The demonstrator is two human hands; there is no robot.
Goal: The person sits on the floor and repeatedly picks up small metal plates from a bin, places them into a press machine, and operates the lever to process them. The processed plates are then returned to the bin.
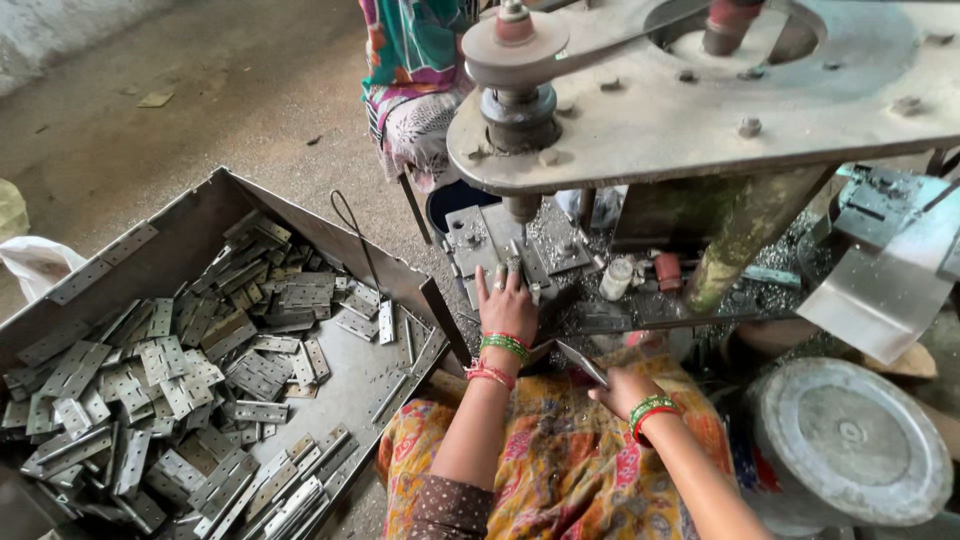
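My left hand [508,301] reaches forward with fingers spread, pressing on a small metal piece on the grey work plate [480,236] under the drill spindle [522,208] of a heavy machine. My right hand [625,389] rests near my lap and pinches a flat grey metal hinge leaf [582,361] at its edge. Both wrists carry green and red bangles. My lap is covered in yellow patterned cloth [560,460].
A large metal tray [205,215] on my left holds several grey hinge leaves [200,380]. The machine's thick round table [720,110] overhangs the work plate. A round metal lid [848,440] sits at right. Another person in patterned clothing [415,75] sits behind the machine.
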